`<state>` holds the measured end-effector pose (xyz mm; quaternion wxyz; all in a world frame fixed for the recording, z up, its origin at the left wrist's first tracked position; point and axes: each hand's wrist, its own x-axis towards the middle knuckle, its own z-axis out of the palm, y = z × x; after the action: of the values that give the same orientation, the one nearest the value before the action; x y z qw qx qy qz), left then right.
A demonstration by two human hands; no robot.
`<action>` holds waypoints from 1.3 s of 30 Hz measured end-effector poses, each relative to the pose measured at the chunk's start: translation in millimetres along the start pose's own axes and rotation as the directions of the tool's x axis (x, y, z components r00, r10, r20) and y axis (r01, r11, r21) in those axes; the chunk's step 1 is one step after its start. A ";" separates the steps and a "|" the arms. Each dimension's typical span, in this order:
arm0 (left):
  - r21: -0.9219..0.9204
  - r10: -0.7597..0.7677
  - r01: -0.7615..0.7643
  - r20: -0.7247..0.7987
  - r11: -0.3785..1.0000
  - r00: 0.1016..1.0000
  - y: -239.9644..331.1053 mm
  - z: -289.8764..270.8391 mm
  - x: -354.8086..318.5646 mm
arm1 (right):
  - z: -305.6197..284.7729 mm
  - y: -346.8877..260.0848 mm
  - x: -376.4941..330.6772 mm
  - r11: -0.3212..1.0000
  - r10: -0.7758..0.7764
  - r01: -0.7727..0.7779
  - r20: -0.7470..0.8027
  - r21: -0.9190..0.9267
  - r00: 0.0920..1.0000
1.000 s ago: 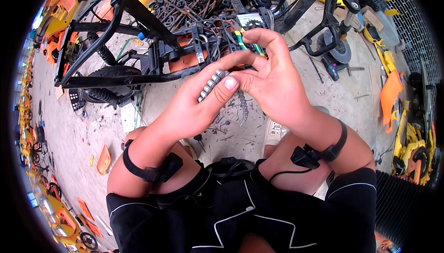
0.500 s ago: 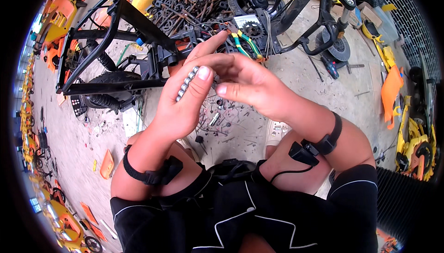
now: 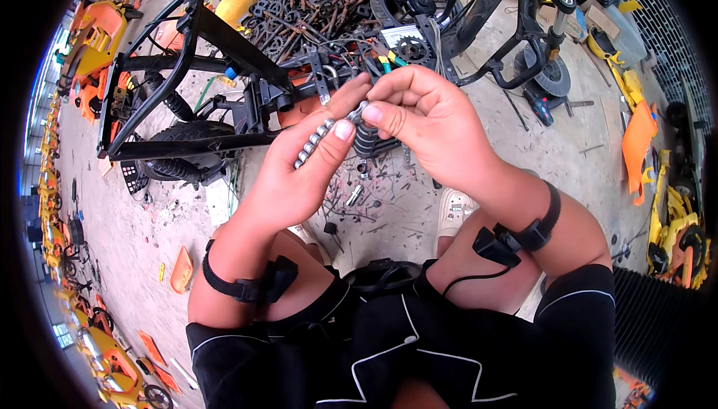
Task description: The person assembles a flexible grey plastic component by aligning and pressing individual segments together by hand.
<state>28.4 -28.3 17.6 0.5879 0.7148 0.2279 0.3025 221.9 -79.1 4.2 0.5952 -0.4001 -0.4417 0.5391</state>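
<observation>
My left hand (image 3: 288, 177) is closed, palm turned inward, its thumb pressing on a curved row of small round grey metal pieces (image 3: 312, 142), like a short chain. The row runs along the fingers toward my right hand (image 3: 430, 121). There the right thumb and forefinger pinch the upper end, a small dull-grey piece (image 3: 359, 112). How the pieces are joined is too small to tell. Just below the fingertips shows a dark coil spring (image 3: 366, 142). Green-and-yellow handled pliers (image 3: 387, 62) lie beyond the right hand, mostly hidden by it.
A black vehicle frame (image 3: 239, 50) with a wheel (image 3: 179, 143) stands at left; another black frame with a fork (image 3: 523, 35) is at right. Rusty metal parts (image 3: 307, 5) are heaped behind. A power drill (image 3: 538, 110), a metal cylinder (image 3: 354, 195) and scraps lie on the floor.
My right hand has moved from cupping over the left to a pinch at the row's end. The fingers have drawn apart, uncovering more of the metal pieces and the spring behind.
</observation>
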 end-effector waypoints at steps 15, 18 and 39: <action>0.336 -0.004 -0.027 0.094 0.942 0.996 1.7 -5.4 -4.3 | 1.1 -1.0 -5.4 0.995 0.064 -0.055 0.110 -0.083 0.992; 0.348 0.056 -0.073 0.058 0.934 0.997 -0.7 -2.2 -3.0 | 2.8 1.9 -5.7 0.999 -0.028 0.032 0.089 -0.042 0.996; 0.129 -0.119 0.115 0.026 0.985 0.993 4.6 -3.1 -6.1 | -2.0 -8.8 -8.7 0.739 -0.288 0.359 0.215 -0.570 0.933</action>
<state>21.7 -31.2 21.5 0.5617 0.7413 0.2782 0.2401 226.2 -88.7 11.2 0.4961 -0.4537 -0.6849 0.2810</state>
